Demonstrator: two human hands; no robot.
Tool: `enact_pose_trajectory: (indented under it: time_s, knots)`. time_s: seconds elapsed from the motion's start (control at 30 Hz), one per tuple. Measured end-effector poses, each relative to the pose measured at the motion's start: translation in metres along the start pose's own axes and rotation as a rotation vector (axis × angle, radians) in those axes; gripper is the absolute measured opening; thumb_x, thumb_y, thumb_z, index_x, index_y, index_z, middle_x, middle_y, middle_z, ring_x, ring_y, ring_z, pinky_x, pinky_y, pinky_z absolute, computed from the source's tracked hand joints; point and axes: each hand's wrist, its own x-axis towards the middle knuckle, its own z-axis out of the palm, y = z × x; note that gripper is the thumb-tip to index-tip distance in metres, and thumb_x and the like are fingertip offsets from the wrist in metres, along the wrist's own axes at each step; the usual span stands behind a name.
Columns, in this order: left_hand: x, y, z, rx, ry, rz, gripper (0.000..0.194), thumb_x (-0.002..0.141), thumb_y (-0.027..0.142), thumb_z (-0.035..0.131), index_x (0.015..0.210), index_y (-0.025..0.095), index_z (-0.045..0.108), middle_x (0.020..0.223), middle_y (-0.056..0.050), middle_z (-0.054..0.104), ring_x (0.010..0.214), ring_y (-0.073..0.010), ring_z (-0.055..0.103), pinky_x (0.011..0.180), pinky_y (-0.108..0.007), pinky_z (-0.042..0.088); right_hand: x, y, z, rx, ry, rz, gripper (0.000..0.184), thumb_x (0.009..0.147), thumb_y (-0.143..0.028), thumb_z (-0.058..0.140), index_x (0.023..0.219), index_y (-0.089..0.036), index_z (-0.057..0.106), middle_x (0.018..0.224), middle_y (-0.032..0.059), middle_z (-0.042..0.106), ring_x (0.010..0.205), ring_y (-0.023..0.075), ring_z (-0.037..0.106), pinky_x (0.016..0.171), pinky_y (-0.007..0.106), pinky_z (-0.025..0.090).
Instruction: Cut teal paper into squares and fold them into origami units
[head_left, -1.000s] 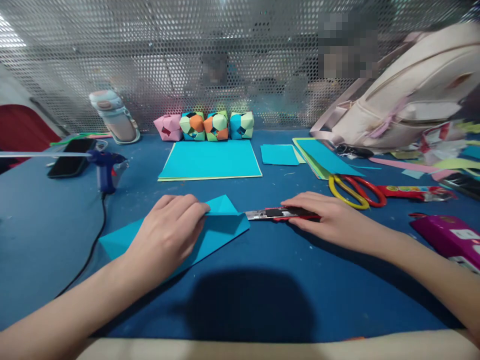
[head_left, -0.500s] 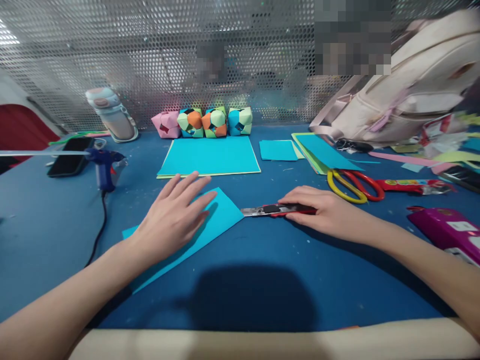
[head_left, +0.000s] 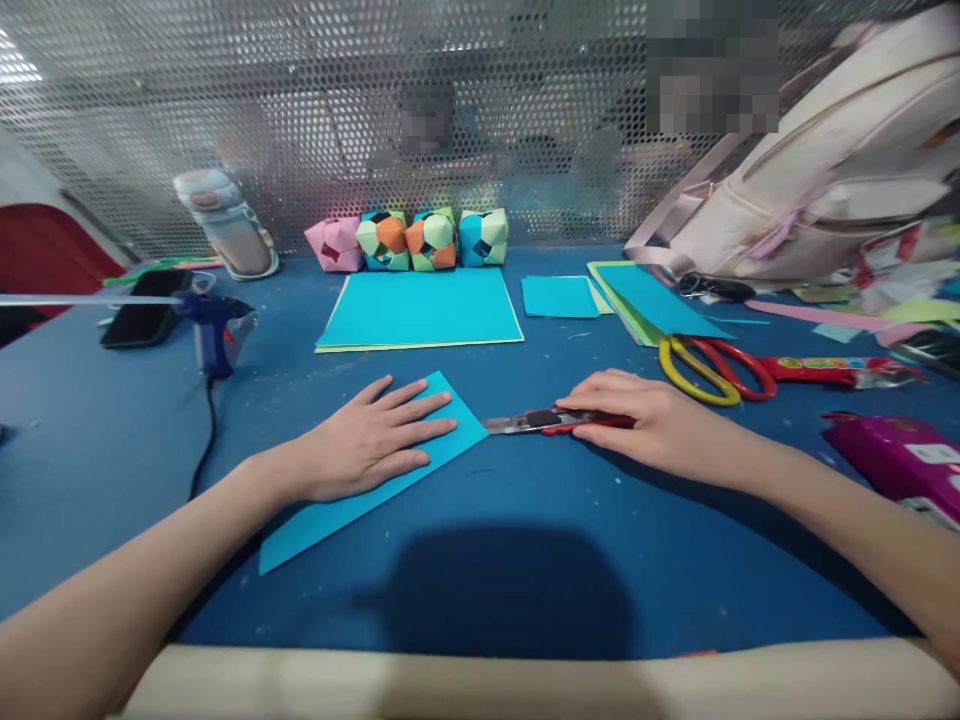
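My left hand point(head_left: 375, 440) lies flat with fingers spread on a sheet of bright blue paper point(head_left: 322, 530), covering much of its upper part. The paper lies slanted on the table, one corner pointing right. In my right hand point(head_left: 637, 415) is a red and black utility knife point(head_left: 544, 420), gripped between thumb and fingers. Its blade points left, and the tip meets the paper's right corner. Beyond my hands a larger stack of blue and pale green paper point(head_left: 424, 310) rests on the table.
Folded paper cubes point(head_left: 409, 240) line the perforated metal screen point(head_left: 300, 130). A glue gun point(head_left: 214, 330), phone point(head_left: 146, 310) and bottle point(head_left: 229, 225) stand left. To the right are small blue squares point(head_left: 559, 297), scissors point(head_left: 701, 370), a purple case point(head_left: 892, 450) and a backpack point(head_left: 817, 170).
My left hand has come down flat onto the blue paper, its fingers now spread and reaching further right. My right hand and the utility knife have stayed nearly still.
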Motion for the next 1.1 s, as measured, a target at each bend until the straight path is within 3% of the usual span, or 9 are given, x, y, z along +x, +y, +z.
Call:
enact_pose_trajectory:
  time_s: [1.1]
  knots:
    - [0.0006,-0.0023,0.0036,0.048,0.028,0.01,0.051,0.098,0.052,0.019,0.147,0.039,0.026,0.157,0.005,0.02,0.146,-0.0229,0.012,0.117,-0.047,0.009,0.0006,0.0007,-0.0012,0.024,-0.039,-0.006,0.029,0.092,-0.032,0.049,0.112,-0.019,0.067,0.104,0.0087,0.065,0.098,0.0207,0.058,0.085,0.036,0.047]
